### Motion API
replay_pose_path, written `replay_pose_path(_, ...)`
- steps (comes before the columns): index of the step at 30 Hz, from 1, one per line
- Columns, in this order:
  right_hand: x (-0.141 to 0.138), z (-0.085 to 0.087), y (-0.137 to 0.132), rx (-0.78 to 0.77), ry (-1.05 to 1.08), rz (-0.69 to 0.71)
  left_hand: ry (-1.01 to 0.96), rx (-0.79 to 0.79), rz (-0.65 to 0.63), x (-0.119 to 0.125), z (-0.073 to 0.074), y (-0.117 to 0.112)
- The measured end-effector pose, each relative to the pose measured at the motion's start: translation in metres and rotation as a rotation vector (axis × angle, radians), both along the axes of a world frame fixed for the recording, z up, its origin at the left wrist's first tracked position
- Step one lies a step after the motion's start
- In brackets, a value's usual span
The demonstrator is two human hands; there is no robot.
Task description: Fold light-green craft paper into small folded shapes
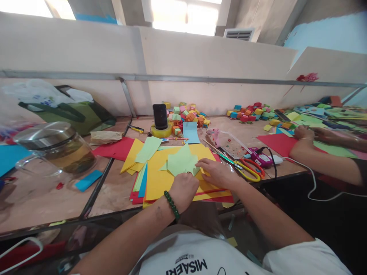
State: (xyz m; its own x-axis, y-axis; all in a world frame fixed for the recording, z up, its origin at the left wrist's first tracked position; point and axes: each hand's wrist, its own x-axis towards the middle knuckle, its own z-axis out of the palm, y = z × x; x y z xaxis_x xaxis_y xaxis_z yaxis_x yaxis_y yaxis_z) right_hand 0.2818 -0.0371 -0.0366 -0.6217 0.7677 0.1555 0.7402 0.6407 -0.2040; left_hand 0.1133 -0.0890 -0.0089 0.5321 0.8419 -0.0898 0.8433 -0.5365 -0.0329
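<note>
A light green paper (181, 161), partly folded, lies on a stack of yellow sheets (160, 179) in front of me. My left hand (185, 190), with a green bead bracelet at the wrist, is curled and presses on the near edge of the green paper. My right hand (215, 172) pinches the paper's right edge with closed fingers. Red and blue sheets stick out under the yellow stack.
Orange-handled scissors (249, 169) and a pink tool (259, 158) lie to the right. A phone (159, 116) stands on a yellow tape roll. Piles of coloured paper cubes (187, 114) sit behind. A glass teapot (57, 151) stands at left. Another person's arm (323, 160) rests at right.
</note>
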Motion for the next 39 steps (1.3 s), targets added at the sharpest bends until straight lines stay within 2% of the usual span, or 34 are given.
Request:
replay_pose_path(10, -0.0020, -0.0018, -0.0027, 0.011, -0.023, 0.000, -0.003, 0.009, -0.004, 0.0023, 0.0027, -0.0009)
replay_pose_path(29, -0.0087, 0.0001, -0.0050, 0.009, -0.135, -0.059, -0.023, 0.004, -0.014, 0.0034, -0.0030, 0.0004)
replay_pose_path(39, -0.0049, -0.0023, -0.0064, 0.016, -0.053, -0.086, -0.050, 0.028, -0.026, 0.0054, -0.0053, 0.0061)
